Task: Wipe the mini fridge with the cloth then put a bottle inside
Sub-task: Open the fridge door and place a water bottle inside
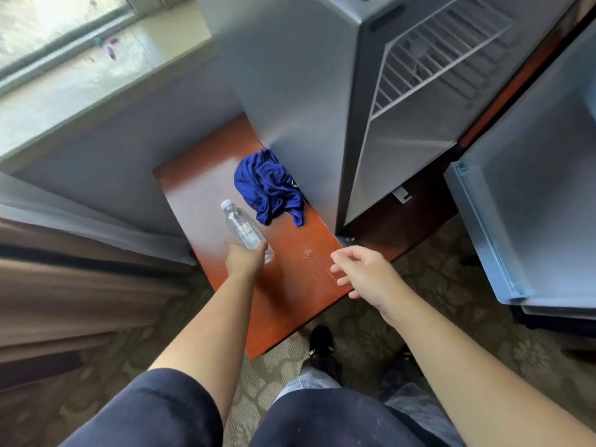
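The left hand [245, 259] grips the lower end of a clear plastic bottle [241, 225]. Its fingers are curled round the bottle, though the back of the hand hides most of them and only one fingertip shows across the plastic. The bottle is tilted, with its white cap pointing away toward the wall. Its base pokes out just past the hand, and whether it touches the wooden table [290, 295] beneath it cannot be told. The label is a small red-and-white blur that cannot be read. Just beyond the cap a blue cloth [269, 187] lies crumpled on the table, bunched against the side of the silver mini fridge [290, 75]. The fridge top is cut off by the upper edge of the frame. The fridge stands open, with a white wire shelf [442, 56] inside, and the space below the shelf is only partly in view. Its door [532, 204] swings out to the right and runs off the frame edge. The right hand [361, 273] hovers over the near corner of the table, its fingers loosely bent and a little apart, holding nothing. Below the table a dark shoe [321, 340] stands on patterned carpet [435, 317], and motion blur softens the curtain [80, 253] on the left.
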